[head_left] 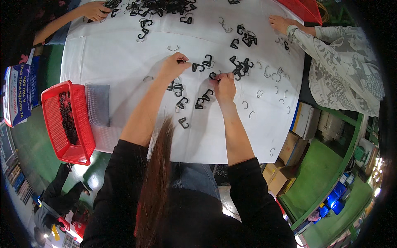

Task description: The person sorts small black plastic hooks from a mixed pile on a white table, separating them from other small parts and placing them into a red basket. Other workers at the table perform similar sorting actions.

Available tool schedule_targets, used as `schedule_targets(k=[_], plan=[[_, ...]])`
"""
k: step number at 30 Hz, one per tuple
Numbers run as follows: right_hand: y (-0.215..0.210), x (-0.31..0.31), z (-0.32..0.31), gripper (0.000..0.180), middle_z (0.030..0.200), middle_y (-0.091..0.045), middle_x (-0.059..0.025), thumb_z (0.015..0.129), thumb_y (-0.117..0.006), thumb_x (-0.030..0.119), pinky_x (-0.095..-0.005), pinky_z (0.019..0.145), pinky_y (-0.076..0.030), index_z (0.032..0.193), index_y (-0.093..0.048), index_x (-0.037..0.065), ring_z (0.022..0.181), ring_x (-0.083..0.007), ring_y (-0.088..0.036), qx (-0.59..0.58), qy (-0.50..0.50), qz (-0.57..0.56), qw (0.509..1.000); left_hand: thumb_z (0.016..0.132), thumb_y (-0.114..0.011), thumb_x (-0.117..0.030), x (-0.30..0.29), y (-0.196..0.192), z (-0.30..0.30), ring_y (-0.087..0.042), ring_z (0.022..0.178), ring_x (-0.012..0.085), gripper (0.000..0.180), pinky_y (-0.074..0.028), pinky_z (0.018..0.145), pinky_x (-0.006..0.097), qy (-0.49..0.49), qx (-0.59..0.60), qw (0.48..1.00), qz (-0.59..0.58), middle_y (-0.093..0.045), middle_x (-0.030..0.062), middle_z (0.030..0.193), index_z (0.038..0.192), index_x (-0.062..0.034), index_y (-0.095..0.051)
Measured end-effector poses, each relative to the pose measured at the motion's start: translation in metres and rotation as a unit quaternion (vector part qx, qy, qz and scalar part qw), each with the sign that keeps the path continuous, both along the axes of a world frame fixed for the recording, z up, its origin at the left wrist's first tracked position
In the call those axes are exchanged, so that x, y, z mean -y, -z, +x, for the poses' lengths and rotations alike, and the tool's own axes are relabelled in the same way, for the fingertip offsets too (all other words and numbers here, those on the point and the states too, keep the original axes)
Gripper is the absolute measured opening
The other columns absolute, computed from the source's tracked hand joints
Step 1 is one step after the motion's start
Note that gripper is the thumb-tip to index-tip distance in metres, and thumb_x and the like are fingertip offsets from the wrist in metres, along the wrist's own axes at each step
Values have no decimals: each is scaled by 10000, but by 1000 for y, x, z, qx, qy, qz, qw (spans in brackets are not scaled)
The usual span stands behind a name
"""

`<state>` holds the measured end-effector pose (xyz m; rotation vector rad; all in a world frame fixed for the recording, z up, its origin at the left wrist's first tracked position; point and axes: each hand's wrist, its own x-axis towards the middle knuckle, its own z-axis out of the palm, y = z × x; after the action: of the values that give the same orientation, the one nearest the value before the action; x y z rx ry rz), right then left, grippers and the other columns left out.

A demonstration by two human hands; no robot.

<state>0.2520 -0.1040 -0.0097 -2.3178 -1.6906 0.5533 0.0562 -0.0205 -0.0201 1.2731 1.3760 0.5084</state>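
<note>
White tabletop [198, 144] holds black clips [244, 67]; a blue panel [20, 95] bears lettering.

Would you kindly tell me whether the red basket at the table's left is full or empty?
Neither: the red plastic basket is partly filled; black pieces lie inside, with bare red walls showing around them.

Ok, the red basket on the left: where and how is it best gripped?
Probably grip the red basket by its rim at both short ends, reaching from above: it is oblong and open-topped, black pieces lie inside, and the white table crowds its right long side.
</note>
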Motion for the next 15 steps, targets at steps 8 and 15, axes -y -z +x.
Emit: schedule_targets(k=[8, 15], plan=[[-8, 5, 22, 241, 821, -590, -20, 763, -706, 154, -268, 678, -451, 955, -586, 72, 762, -159, -578, -507, 155, -41, 847, 712, -718, -155, 21, -6, 28, -605, 848, 181, 248, -478, 687, 309, 87, -187, 973, 103, -607, 90, 904, 855, -56, -542], [-15, -68, 25, 243, 774, -565, -9, 748, -720, 197, -249, 630, -439, 826, -519, 86, 706, -104, -554, -470, 132, -98, 867, 837, -610, -160, 47, -38, -52, -613, 881, 178, 151, -496, 689, 331, -47, 409, 897, -160, -604, 28, 860, 922, -62, -534]])
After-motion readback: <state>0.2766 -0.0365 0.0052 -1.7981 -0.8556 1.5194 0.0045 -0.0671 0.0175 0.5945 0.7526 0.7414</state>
